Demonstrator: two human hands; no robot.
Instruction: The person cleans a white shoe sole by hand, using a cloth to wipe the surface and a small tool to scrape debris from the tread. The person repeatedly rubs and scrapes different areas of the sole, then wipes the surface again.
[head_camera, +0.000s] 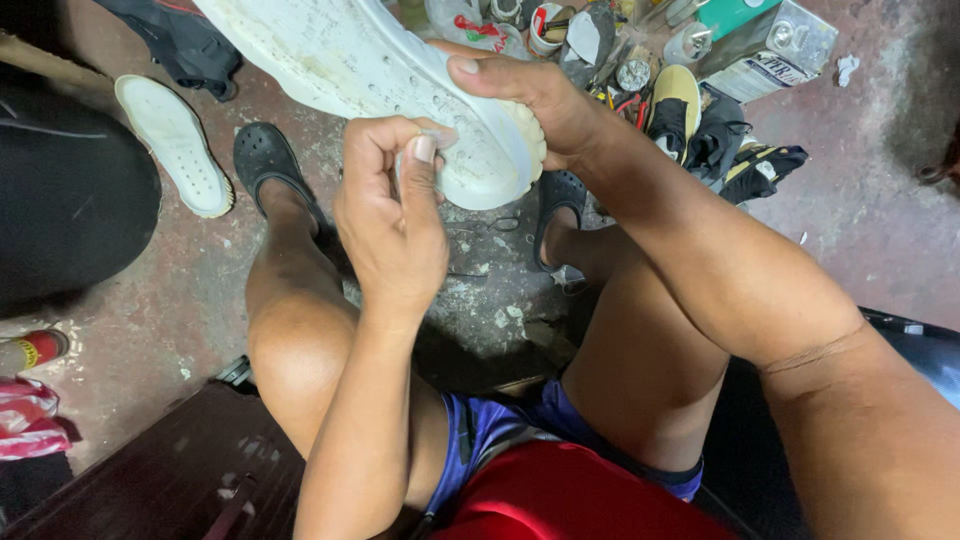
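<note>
The right hand (535, 100) grips a white shoe sole (380, 70); the left hand (390, 210) pinches closed against its edge. A silver rectangular can (775, 45) lies behind, near a small tin (545, 25).

Head-worn view, steeply downward, close above lap and floor (880, 240)

The person wears blue shorts (500, 425) with a dark strip near the side. A red shirt (580, 495) shows at the bottom of the view. Both arms are bare, with no sleeves, and both legs are bare too. The left hand (390, 215) and the right hand (545, 100) have no gloves, rings or watch. The thumb nails are short. A thin line crosses the right arm near the elbow. Each foot wears a black clog (265, 160) with small round holes on top.
</note>
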